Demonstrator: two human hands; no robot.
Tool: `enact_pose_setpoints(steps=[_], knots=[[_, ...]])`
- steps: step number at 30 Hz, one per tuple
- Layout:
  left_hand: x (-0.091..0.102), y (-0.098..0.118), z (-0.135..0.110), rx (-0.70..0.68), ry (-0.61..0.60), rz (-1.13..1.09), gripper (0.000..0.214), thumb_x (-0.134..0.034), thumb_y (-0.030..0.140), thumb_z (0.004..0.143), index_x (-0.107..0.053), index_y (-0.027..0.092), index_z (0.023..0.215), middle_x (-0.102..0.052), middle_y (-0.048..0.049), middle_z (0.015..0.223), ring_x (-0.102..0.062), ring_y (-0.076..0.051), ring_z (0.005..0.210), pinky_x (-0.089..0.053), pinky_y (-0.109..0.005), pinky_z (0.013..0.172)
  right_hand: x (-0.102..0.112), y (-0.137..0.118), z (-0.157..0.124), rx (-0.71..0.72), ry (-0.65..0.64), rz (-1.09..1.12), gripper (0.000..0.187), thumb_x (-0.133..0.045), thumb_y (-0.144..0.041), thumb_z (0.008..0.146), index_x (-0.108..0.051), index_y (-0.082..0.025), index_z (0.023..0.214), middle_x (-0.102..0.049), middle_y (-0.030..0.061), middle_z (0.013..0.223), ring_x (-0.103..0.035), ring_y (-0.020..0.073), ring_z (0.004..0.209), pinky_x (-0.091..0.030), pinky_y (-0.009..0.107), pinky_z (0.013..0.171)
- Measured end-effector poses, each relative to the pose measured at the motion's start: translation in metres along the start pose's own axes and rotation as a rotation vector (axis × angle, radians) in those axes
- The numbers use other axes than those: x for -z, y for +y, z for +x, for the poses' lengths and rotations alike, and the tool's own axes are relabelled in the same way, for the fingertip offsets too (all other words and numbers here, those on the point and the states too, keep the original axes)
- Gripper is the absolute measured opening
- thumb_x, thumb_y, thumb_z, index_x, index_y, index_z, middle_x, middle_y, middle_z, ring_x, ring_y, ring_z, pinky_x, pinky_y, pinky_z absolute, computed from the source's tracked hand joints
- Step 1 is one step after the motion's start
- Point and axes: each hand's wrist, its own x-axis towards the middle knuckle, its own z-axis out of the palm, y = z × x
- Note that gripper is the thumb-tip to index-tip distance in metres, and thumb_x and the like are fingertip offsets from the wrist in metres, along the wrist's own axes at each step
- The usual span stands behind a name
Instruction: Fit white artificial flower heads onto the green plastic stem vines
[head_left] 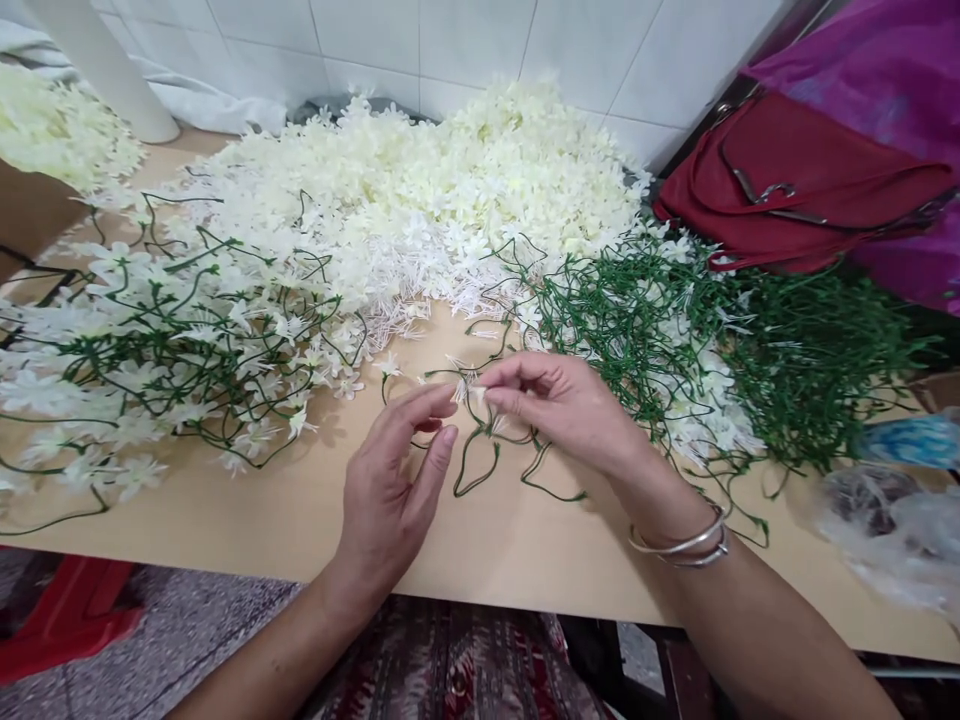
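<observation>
My left hand (397,470) hovers over the wooden table (300,520), fingers curled toward a thin green wire stem (480,465) with its fingertips pinched near the stem's top. My right hand (562,405), with metal bangles on its wrist, pinches a small white plastic flower piece (466,390) at the stem's tip. Both hands meet at that spot. A big heap of cream artificial flowers (450,190) lies behind them. Finished stems with white flowers (172,340) lie to the left. Bare green stems (750,350) are piled to the right.
A red handbag (795,190) lies at the back right against purple cloth (885,70). Clear plastic bags (892,520) sit at the right edge. A white tiled wall (480,40) runs behind. A white pipe (105,70) stands back left. A red stool (67,610) is below the table.
</observation>
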Motion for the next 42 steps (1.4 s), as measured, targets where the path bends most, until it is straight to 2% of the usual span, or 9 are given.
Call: enact_pose_setpoints(steps=[6, 12, 21, 26, 30, 33, 37, 39, 42], knots=[[0.001, -0.005, -0.003, 0.141, 0.004, -0.053, 0.011, -0.065, 0.027, 0.101, -0.072, 0.024, 0.109, -0.076, -0.0035, 0.104, -0.071, -0.018, 0.098, -0.057, -0.031, 0.091, -0.010, 0.000, -0.002, -0.022, -0.106, 0.155, 0.026, -0.083, -0.042, 0.084, -0.069, -0.020, 0.084, -0.062, -0.0037, 0.070, -0.051, 0.0110, 0.063, -0.041, 0.025, 0.058], [0.002, -0.009, -0.004, 0.259, 0.100, -0.123, 0.021, -0.069, 0.032, 0.099, -0.074, 0.028, 0.119, -0.073, -0.0045, 0.118, -0.071, -0.019, 0.104, -0.058, -0.031, 0.095, 0.018, 0.004, 0.005, 0.135, 0.175, -0.335, 0.009, -0.076, -0.024, 0.089, -0.072, -0.021, 0.081, -0.068, 0.0005, 0.079, -0.055, 0.0150, 0.070, -0.042, 0.030, 0.066], [0.001, -0.005, -0.002, 0.350, 0.081, -0.172, 0.019, -0.072, 0.039, 0.098, -0.074, 0.022, 0.106, -0.079, -0.0042, 0.101, -0.077, -0.018, 0.090, -0.062, -0.030, 0.087, 0.007, 0.015, 0.007, 0.171, -0.005, -0.716, 0.012, -0.067, -0.012, 0.094, -0.073, -0.021, 0.089, -0.068, 0.0061, 0.098, -0.062, 0.0213, 0.089, -0.044, 0.035, 0.081], [-0.002, -0.002, 0.001, 0.417, 0.110, -0.189, 0.026, -0.072, 0.040, 0.097, -0.076, 0.019, 0.111, -0.083, -0.0041, 0.094, -0.081, -0.019, 0.085, -0.066, -0.029, 0.080, 0.018, 0.009, 0.006, 0.117, 0.150, -0.951, 0.017, -0.061, -0.009, 0.092, -0.068, -0.019, 0.081, -0.067, 0.0075, 0.086, -0.060, 0.0242, 0.083, -0.039, 0.038, 0.079], [-0.003, -0.003, 0.002, 0.447, 0.138, -0.221, 0.029, -0.074, 0.042, 0.095, -0.077, 0.018, 0.112, -0.084, -0.0037, 0.090, -0.082, -0.019, 0.085, -0.067, -0.028, 0.082, 0.015, -0.001, -0.001, 0.181, 0.267, -0.641, 0.013, -0.064, -0.016, 0.094, -0.069, -0.021, 0.083, -0.069, 0.0023, 0.079, -0.062, 0.0200, 0.075, -0.042, 0.034, 0.075], [-0.003, -0.003, 0.002, 0.465, 0.153, -0.241, 0.031, -0.076, 0.043, 0.093, -0.078, 0.018, 0.112, -0.085, -0.0034, 0.089, -0.082, -0.019, 0.084, -0.067, -0.025, 0.082, -0.002, -0.010, -0.010, 0.173, 0.158, -0.352, 0.010, -0.069, -0.020, 0.093, -0.071, -0.021, 0.084, -0.073, 0.0006, 0.082, -0.065, 0.0175, 0.076, -0.047, 0.030, 0.072], [-0.003, -0.002, 0.002, 0.457, 0.154, -0.243, 0.031, -0.078, 0.042, 0.092, -0.079, 0.019, 0.112, -0.085, -0.0031, 0.090, -0.083, -0.019, 0.085, -0.067, -0.025, 0.082, -0.020, -0.018, -0.017, 0.079, 0.045, -0.288, 0.011, -0.071, -0.019, 0.091, -0.070, -0.020, 0.080, -0.070, -0.0022, 0.072, -0.062, 0.0139, 0.066, -0.045, 0.027, 0.064], [-0.003, -0.002, 0.002, 0.447, 0.172, -0.243, 0.030, -0.078, 0.041, 0.091, -0.080, 0.020, 0.112, -0.085, -0.0028, 0.091, -0.083, -0.019, 0.086, -0.068, -0.026, 0.083, -0.018, -0.019, -0.017, 0.093, 0.079, -0.409, 0.015, -0.069, -0.017, 0.092, -0.067, -0.020, 0.077, -0.068, -0.0023, 0.070, -0.060, 0.0139, 0.063, -0.043, 0.029, 0.064], [-0.003, -0.003, 0.001, 0.433, 0.215, -0.255, 0.027, -0.077, 0.039, 0.093, -0.079, 0.021, 0.112, -0.085, -0.0023, 0.096, -0.083, -0.018, 0.088, -0.068, -0.027, 0.085, -0.004, -0.018, -0.014, 0.214, 0.330, -0.862, 0.020, -0.063, -0.014, 0.094, -0.063, -0.020, 0.075, -0.068, 0.0016, 0.073, -0.060, 0.0180, 0.071, -0.039, 0.036, 0.074]])
